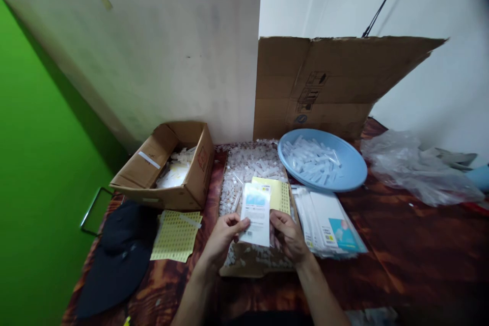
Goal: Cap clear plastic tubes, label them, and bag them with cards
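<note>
Over a shallow cardboard tray I hold a white printed packet with a blue picture and small lines of text. My left hand pinches its left edge between thumb and fingers. At the right edge, my right hand is closed on it, with the fingertips partly hidden. Directly behind the packet lies a yellow sticker sheet with rows of small dark marks. Many small whitish pieces fill the tray around it.
To the right stand a blue basin of pale strips and a stack of white printed packages. At left are an open cardboard box, more yellow sticker sheets and a black cap. Clear plastic bags lie far right.
</note>
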`<move>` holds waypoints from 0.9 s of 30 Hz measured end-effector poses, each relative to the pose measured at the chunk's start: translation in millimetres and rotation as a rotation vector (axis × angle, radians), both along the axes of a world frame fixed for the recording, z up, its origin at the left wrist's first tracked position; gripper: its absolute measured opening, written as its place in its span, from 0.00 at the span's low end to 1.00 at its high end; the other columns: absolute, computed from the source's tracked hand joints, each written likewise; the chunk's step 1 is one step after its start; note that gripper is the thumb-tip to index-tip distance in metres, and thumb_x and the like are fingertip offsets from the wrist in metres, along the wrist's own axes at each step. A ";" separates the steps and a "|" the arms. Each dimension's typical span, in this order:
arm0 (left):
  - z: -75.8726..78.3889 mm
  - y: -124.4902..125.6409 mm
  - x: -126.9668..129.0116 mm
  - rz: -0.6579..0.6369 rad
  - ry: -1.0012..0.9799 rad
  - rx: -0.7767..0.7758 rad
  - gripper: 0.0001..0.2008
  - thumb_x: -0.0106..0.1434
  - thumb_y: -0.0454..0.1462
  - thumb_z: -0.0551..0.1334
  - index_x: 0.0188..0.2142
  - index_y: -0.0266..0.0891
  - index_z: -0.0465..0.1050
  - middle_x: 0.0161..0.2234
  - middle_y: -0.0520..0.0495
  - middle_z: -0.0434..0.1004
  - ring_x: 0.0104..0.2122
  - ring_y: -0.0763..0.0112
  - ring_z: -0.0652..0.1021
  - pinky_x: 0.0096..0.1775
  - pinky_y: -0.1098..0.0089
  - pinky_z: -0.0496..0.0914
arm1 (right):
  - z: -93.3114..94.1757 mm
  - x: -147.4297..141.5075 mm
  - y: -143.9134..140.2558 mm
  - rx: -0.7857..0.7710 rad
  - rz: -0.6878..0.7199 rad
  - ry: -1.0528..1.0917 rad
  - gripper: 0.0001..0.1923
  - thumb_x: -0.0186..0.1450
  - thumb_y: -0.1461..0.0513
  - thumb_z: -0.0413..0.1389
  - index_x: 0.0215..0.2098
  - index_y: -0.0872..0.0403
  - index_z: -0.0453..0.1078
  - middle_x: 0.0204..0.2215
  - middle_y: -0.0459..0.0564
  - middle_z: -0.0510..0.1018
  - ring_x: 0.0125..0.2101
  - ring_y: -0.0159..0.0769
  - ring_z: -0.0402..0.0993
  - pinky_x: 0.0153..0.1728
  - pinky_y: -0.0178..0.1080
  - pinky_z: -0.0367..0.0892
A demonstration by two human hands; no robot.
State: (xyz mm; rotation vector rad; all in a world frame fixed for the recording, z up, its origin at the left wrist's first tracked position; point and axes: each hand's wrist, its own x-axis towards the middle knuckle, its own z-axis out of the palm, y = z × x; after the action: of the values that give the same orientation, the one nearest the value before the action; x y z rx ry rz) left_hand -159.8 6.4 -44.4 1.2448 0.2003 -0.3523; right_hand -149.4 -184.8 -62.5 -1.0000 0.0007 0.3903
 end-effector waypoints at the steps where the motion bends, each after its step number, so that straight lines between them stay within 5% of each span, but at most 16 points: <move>1: -1.3 -1.0 -0.2 -0.005 0.003 0.005 0.23 0.51 0.49 0.75 0.22 0.35 0.68 0.20 0.53 0.67 0.21 0.78 0.64 0.24 0.76 0.53 | 0.3 -1.4 0.7 -0.002 -0.015 -0.001 0.22 0.62 0.48 0.65 0.23 0.55 0.70 0.15 0.41 0.68 0.11 0.24 0.56 0.11 0.29 0.50; 6: 2.0 -10.4 -0.9 0.075 -0.068 0.107 0.21 0.53 0.48 0.75 0.38 0.35 0.78 0.32 0.46 0.77 0.28 0.70 0.75 0.31 0.73 0.69 | 8.6 -2.8 6.6 0.044 -0.126 -0.002 0.20 0.60 0.49 0.66 0.24 0.52 0.67 0.17 0.41 0.67 0.15 0.28 0.59 0.15 0.31 0.57; 9: 18.8 -11.8 -4.1 0.186 -0.427 0.347 0.22 0.57 0.42 0.73 0.50 0.41 0.77 0.49 0.40 0.76 0.49 0.58 0.77 0.50 0.63 0.72 | 12.7 -1.5 7.5 0.053 -0.185 0.000 0.19 0.60 0.49 0.66 0.24 0.51 0.66 0.19 0.42 0.68 0.20 0.31 0.62 0.19 0.31 0.61; 11: 31.6 -11.4 -7.9 0.047 -0.683 0.494 0.19 0.63 0.39 0.69 0.53 0.43 0.76 0.54 0.39 0.74 0.56 0.56 0.74 0.57 0.59 0.68 | 14.5 -1.3 7.0 0.057 -0.218 -0.006 0.20 0.60 0.49 0.66 0.24 0.51 0.65 0.19 0.42 0.67 0.21 0.32 0.63 0.20 0.31 0.61; 14: 41.2 -14.7 -12.6 -0.193 -0.919 0.637 0.23 0.64 0.37 0.68 0.59 0.46 0.72 0.53 0.39 0.75 0.54 0.57 0.75 0.56 0.60 0.70 | 18.1 -2.6 6.6 0.083 -0.232 -0.015 0.18 0.62 0.50 0.64 0.25 0.51 0.66 0.20 0.42 0.68 0.21 0.32 0.63 0.21 0.31 0.62; 23: 31.5 -33.4 -6.8 -0.246 -1.215 0.981 0.30 0.68 0.24 0.51 0.63 0.52 0.68 0.50 0.41 0.74 0.51 0.60 0.74 0.53 0.57 0.71 | 22.7 -4.8 8.9 0.161 -0.376 -0.021 0.14 0.59 0.53 0.66 0.26 0.51 0.70 0.27 0.44 0.74 0.31 0.36 0.72 0.33 0.35 0.71; 27: 32.4 -33.1 -4.2 -0.156 -1.095 0.923 0.24 0.68 0.27 0.55 0.57 0.52 0.75 0.49 0.41 0.79 0.49 0.60 0.78 0.50 0.61 0.73 | 23.0 -3.0 9.1 0.157 -0.395 -0.002 0.15 0.59 0.54 0.67 0.25 0.51 0.68 0.21 0.41 0.70 0.22 0.31 0.66 0.24 0.31 0.65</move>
State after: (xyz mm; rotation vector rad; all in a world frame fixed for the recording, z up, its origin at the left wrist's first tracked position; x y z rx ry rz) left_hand -164.0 -26.7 -12.0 2.1870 -0.7637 0.3817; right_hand -152.4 -175.7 -39.6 -0.8217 0.1613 0.0260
